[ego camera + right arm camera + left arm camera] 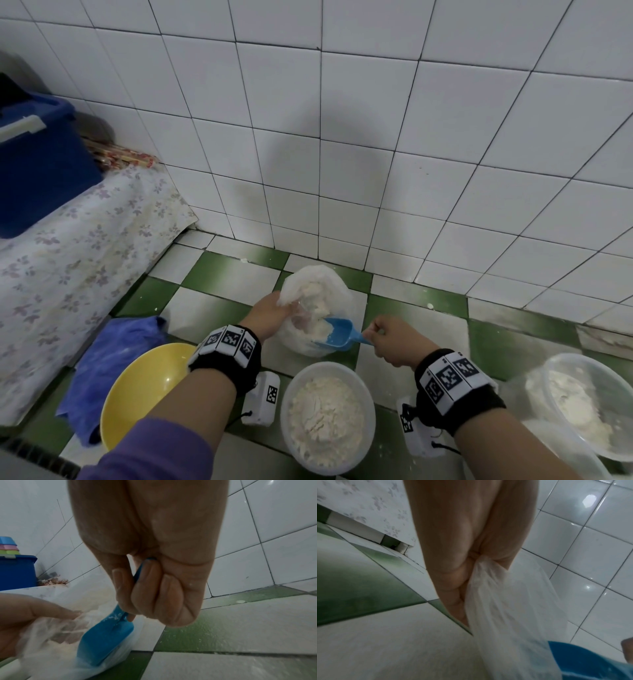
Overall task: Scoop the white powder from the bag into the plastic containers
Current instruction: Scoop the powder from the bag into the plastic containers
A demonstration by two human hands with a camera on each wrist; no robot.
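Two containers: near edge of head view; round clear plastic container [328, 416] in the middle, heaped with pale clumpy powder; second clear container [589, 407] at far right, partly filled, film-covered or lidded, cannot tell which.
Yellow bowl: [137, 387] near left, beside the left forearm, glossy inside.
Blue cloth: [109, 363] crumpled on the floor, left of the yellow bowl.
Wrist bands: black, with white square tags printed in black block patterns; no readable words.
Left hand: [270, 313] fingers curled, pinching a gathered fold of the bag rim; pinch plain in left wrist view [462, 566].
Right hand: [394, 339] closed round the scoop handle, thumb and fingers pressed together on it [154, 588].
Scoop: [339, 332] blue plastic, mouth pushed into the bag opening, powder dusting its inside; faint raised marks on its back in right wrist view [106, 635], not readable.
Bag: [342, 291] thin translucent white plastic, just beyond both hands, standing on the floor near the wall, mouth facing the person.
Powder: [315, 301] off-white, lumpy, inside the bag.
Floor: [428, 308] green and white checked tiles, dusted with powder; open tiles right of the bag.
Floral cover: [85, 240] far left, draped edge hanging to the floor.
Blue bin: [37, 178] on the floral cover, far left.
Wall: [376, 137] white tiles, dark grout, right behind the bag.
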